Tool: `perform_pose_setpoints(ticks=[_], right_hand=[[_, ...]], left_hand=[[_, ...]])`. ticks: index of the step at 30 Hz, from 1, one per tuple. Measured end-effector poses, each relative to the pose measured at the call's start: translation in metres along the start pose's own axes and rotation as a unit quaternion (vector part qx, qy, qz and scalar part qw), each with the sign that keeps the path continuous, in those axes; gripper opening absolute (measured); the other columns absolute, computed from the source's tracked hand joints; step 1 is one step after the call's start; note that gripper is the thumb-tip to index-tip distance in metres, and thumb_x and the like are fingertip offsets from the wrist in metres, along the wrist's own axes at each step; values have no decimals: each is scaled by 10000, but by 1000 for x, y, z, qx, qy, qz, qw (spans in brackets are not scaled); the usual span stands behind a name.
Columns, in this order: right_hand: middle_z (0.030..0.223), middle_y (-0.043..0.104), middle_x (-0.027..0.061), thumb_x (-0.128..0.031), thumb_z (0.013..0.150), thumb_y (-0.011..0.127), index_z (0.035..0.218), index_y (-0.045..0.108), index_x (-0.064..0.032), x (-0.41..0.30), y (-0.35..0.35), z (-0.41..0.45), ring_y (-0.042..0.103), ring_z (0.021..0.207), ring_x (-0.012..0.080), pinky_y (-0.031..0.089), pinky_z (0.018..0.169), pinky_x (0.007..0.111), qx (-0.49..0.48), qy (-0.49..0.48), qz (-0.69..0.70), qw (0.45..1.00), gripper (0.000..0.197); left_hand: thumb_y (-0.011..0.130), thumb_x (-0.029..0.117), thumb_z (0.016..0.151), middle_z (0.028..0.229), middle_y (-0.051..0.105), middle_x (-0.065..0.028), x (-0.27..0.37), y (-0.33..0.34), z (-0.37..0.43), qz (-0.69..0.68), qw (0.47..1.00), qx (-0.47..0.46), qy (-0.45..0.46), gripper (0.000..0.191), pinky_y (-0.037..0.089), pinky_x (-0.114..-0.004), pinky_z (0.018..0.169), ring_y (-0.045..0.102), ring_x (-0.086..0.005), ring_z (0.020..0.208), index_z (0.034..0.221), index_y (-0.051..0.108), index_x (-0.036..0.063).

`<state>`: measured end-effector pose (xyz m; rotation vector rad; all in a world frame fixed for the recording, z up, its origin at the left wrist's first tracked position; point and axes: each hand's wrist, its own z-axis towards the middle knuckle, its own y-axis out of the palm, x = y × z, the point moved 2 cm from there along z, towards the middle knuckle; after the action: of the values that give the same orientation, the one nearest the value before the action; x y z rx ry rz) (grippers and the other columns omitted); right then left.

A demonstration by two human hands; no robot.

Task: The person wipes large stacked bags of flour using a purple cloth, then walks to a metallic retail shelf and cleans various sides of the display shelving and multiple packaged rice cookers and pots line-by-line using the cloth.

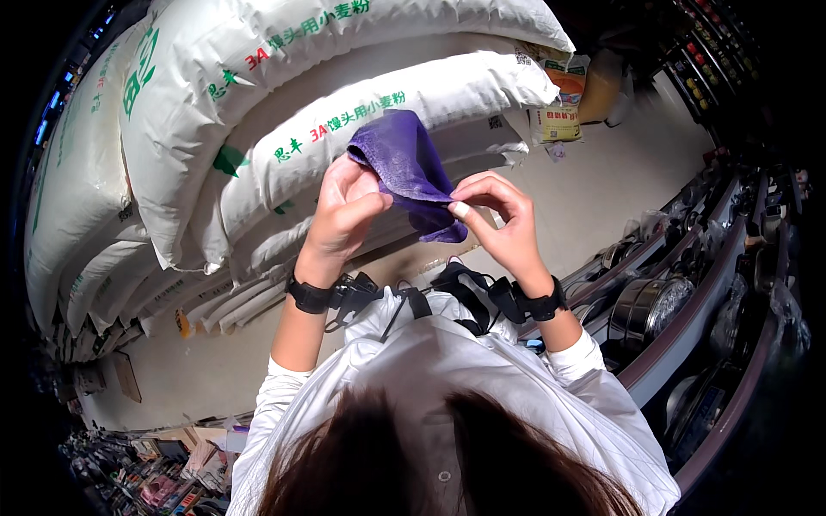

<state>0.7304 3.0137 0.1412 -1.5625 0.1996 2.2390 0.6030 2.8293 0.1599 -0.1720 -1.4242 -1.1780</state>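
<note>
A purple cloth (403,151) hangs folded between my two hands, in front of stacked white woven sacks of flour. My left hand (345,213) holds its left side, fingers tucked under the fold and hidden, thumb lying near the lower edge. Between thumb and fingertips, my right hand (500,209) pinches the cloth's right-hand edge. A loose part of the fabric droops below that pinch. Right behind the cloth is a bulging flour sack (477,74) bearing green and red writing.
More flour sacks (174,129) pile up at left. Shelves with metal pots (645,309) run along the right. Smaller bags (558,122) stand on the pale floor (606,168) beyond the stack. Mixed goods (168,471) lie at lower left. Black straps with devices (310,293) circle both wrists.
</note>
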Motion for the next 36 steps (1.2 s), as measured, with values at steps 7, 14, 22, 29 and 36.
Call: perform_pose_setpoints(ticks=[7,14,22,29,36], right_hand=[[963,554,-58,-92,1030,591,1081,559,-66,8,-41,21,515,894,19,432,814,204,-78,80,85,990,66],[913,512,-92,-114,1056,548,1140,537,-70,0,-85,54,456,841,-15,374,768,166,-69,62,58,994,96],[924,665,54,-1,987,599,1035,590,13,-51,-93,61,608,864,105,481,822,245,52,-140,-192,970,51],[833,670,124,29,867,661,953,623,-33,38,-91,43,586,741,326,459,718,391,-9,-84,-321,943,113],[897,659,154,67,860,625,946,616,-19,66,-72,32,636,931,344,497,827,409,-88,-110,-363,921,122]], left_hand=[[564,-45,818,937,602,45,21,-16,7,98,988,52,-105,437,344,-205,627,441,-18,727,1249,632,-31],[458,-78,813,1108,684,-27,35,-25,6,284,949,12,-134,456,450,-188,795,601,-55,928,1216,668,-43],[458,-47,722,771,636,-167,54,5,4,582,808,6,90,286,513,-348,694,627,-270,754,935,649,-51],[548,38,753,747,577,-198,-14,-22,-18,676,735,-22,47,64,484,-539,697,582,-417,716,805,537,3],[540,-66,724,730,526,-140,-31,-39,-37,664,738,-11,118,89,423,-378,569,512,-310,617,791,502,-20]])
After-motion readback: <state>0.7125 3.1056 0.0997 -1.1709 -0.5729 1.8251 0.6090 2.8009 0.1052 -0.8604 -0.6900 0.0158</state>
